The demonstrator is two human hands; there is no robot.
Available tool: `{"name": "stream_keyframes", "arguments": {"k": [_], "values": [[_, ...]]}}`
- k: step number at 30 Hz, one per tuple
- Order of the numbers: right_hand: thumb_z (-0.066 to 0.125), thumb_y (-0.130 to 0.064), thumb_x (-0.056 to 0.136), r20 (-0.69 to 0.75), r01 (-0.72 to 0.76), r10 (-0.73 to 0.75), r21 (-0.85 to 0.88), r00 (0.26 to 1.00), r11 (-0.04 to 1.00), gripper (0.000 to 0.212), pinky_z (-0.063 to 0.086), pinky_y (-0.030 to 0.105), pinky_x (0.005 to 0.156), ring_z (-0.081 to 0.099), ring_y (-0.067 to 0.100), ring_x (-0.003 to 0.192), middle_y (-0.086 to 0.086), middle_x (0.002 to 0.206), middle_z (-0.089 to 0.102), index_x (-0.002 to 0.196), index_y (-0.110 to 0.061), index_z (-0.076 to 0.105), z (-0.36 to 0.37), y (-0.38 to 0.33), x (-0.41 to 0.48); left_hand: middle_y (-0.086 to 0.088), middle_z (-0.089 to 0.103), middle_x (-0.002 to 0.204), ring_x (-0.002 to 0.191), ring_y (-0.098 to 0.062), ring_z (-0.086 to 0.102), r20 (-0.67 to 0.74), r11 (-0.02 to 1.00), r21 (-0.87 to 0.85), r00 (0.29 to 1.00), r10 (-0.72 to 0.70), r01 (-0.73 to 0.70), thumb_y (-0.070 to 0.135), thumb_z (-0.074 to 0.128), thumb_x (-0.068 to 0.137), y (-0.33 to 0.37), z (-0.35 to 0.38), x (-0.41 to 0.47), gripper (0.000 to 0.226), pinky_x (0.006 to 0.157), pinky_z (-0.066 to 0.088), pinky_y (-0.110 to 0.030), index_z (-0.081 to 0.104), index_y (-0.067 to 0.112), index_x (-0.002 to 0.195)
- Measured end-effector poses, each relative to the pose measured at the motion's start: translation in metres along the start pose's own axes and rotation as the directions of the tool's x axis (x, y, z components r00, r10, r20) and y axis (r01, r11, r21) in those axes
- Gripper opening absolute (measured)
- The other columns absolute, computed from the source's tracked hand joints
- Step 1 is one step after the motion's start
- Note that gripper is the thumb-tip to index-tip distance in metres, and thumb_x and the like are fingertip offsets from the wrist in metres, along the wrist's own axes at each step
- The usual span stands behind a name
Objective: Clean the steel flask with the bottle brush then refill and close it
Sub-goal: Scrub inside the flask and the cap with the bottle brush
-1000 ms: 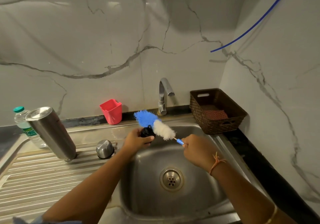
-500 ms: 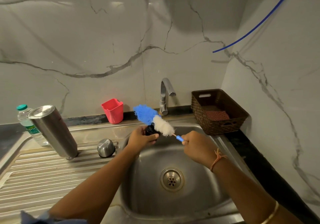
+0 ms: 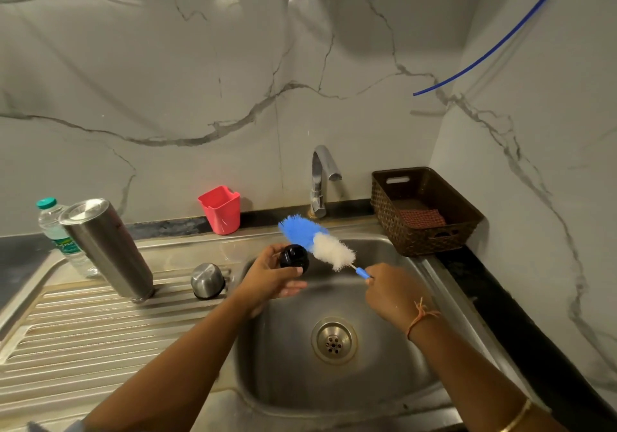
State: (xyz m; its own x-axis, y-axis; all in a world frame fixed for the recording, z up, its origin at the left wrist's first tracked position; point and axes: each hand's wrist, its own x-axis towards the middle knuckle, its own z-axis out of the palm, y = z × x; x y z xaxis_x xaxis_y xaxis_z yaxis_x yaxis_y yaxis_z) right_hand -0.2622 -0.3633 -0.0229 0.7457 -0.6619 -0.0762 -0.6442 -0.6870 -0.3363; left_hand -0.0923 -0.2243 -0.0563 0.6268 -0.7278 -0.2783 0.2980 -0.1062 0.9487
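Left hand [image 3: 267, 279] over sink [image 3: 400, 381], thumb and fingers gripping black stopper [image 3: 293, 257] at fingertips. Right hand [image 3: 394, 293] clenched round blue handle of brush [image 3: 317, 241]. Bristle head angles up-left, just beside stopper; contact unclear. Flask [image 3: 107, 248] stands mouth-down, tilted, on drainboard [image 3: 83, 331], well apart from both hands. Steel cap [image 3: 207, 279] sits between flask and left hand.

Red cup [image 3: 220, 209] by wall; brown basket [image 3: 424, 241] right.
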Motion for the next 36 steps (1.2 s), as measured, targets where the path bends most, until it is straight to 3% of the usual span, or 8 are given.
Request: {"name": "stream_keyframes", "arguments": {"k": [5, 10, 16, 22, 25, 29, 33, 36], "values": [[0.044, -0.015, 0.093, -0.058, 0.020, -0.016, 0.064, 0.998, 0.998, 0.018, 0.033, 0.026, 0.064, 0.060, 0.028, 0.088, 0.008, 0.097, 0.066, 0.103, -0.014, 0.059, 0.006, -0.002, -0.004, -0.014, 0.051, 0.119, 0.079, -0.036, 0.070, 0.011, 0.995, -0.095, 1.000, 0.010, -0.009, -0.019, 0.051, 0.084, -0.003, -0.009, -0.002, 0.059, 0.068, 0.060, -0.036, 0.047, 0.025, 0.124], [0.039, -0.019, 0.097, -0.210, 0.120, -0.084, 0.166, 0.974, 0.979, 0.026, 0.034, 0.026, 0.057, 0.052, 0.018, 0.070, -0.003, 0.075, 0.052, 0.113, -0.016, 0.058, 0.008, -0.004, -0.006, -0.012, 0.054, 0.118, 0.084, -0.028, 0.070, 0.018, 0.983, 0.085, 0.987, 0.159, -0.160, -0.015, 0.059, 0.082, -0.008, -0.011, -0.007, 0.058, 0.073, 0.060, -0.038, 0.054, 0.029, 0.119], [0.044, -0.018, 0.093, -0.029, -0.007, 0.011, 0.142, 1.000, 0.990, 0.018, 0.032, 0.026, 0.054, 0.051, 0.023, 0.070, 0.002, 0.075, 0.059, 0.087, -0.020, 0.061, 0.021, 0.007, -0.003, 0.002, 0.056, 0.104, 0.085, -0.021, 0.061, -0.027, 0.933, 0.335, 0.989, 0.148, -0.130, -0.002, 0.067, 0.083, -0.016, -0.013, -0.013, 0.050, 0.076, 0.056, -0.041, 0.050, 0.024, 0.121], [0.043, -0.013, 0.094, -0.055, -0.029, 0.048, 0.308, 0.997, 0.951, 0.022, 0.047, 0.035, 0.070, 0.056, 0.026, 0.076, 0.011, 0.084, 0.064, 0.096, -0.008, 0.064, 0.027, 0.010, -0.006, -0.013, 0.058, 0.106, 0.069, -0.024, 0.064, -0.101, 0.989, 0.149, 0.994, 0.032, -0.016, 0.000, 0.062, 0.087, -0.019, -0.014, -0.013, 0.046, 0.059, 0.057, -0.029, 0.051, 0.029, 0.120], [0.046, -0.011, 0.093, 0.006, -0.038, 0.038, 0.378, 0.999, 0.925, 0.025, 0.044, 0.031, 0.064, 0.057, 0.027, 0.073, 0.019, 0.089, 0.067, 0.106, 0.000, 0.064, 0.028, 0.011, -0.005, -0.011, 0.058, 0.106, 0.061, -0.017, 0.061, -0.099, 0.990, 0.138, 0.995, -0.001, 0.015, 0.005, 0.059, 0.090, -0.018, -0.013, -0.013, 0.036, 0.058, 0.052, -0.026, 0.055, 0.029, 0.116], [0.048, -0.011, 0.092, 0.045, -0.054, 0.039, 0.404, 0.998, 0.913, 0.024, 0.039, 0.029, 0.062, 0.051, 0.021, 0.068, 0.020, 0.089, 0.066, 0.104, 0.001, 0.065, 0.034, 0.010, -0.007, -0.012, 0.060, 0.104, 0.065, -0.017, 0.066, -0.078, 0.996, 0.080, 0.996, -0.035, 0.042, 0.006, 0.055, 0.092, -0.017, -0.014, -0.014, 0.026, 0.055, 0.044, -0.022, 0.056, 0.026, 0.109], [0.048, -0.011, 0.092, 0.056, -0.073, 0.054, 0.426, 0.997, 0.902, 0.024, 0.037, 0.027, 0.061, 0.051, 0.024, 0.067, 0.022, 0.089, 0.066, 0.105, 0.003, 0.064, 0.037, 0.010, -0.003, -0.020, 0.057, 0.114, 0.084, -0.032, 0.065, 0.015, 0.944, -0.299, 0.990, -0.143, 0.141, 0.013, 0.044, 0.096, -0.012, -0.017, -0.014, 0.023, 0.065, 0.059, -0.032, 0.052, 0.015, 0.118], [0.048, -0.013, 0.094, 0.049, -0.075, 0.060, 0.431, 0.997, 0.899, 0.024, 0.038, 0.027, 0.062, 0.054, 0.025, 0.068, 0.020, 0.090, 0.067, 0.105, 0.000, 0.065, 0.035, 0.009, -0.001, -0.024, 0.053, 0.120, 0.090, -0.036, 0.064, 0.011, 0.933, -0.329, 0.988, -0.153, 0.148, 0.018, 0.043, 0.100, -0.011, -0.020, -0.014, 0.025, 0.070, 0.060, -0.037, 0.049, 0.011, 0.123]]}}
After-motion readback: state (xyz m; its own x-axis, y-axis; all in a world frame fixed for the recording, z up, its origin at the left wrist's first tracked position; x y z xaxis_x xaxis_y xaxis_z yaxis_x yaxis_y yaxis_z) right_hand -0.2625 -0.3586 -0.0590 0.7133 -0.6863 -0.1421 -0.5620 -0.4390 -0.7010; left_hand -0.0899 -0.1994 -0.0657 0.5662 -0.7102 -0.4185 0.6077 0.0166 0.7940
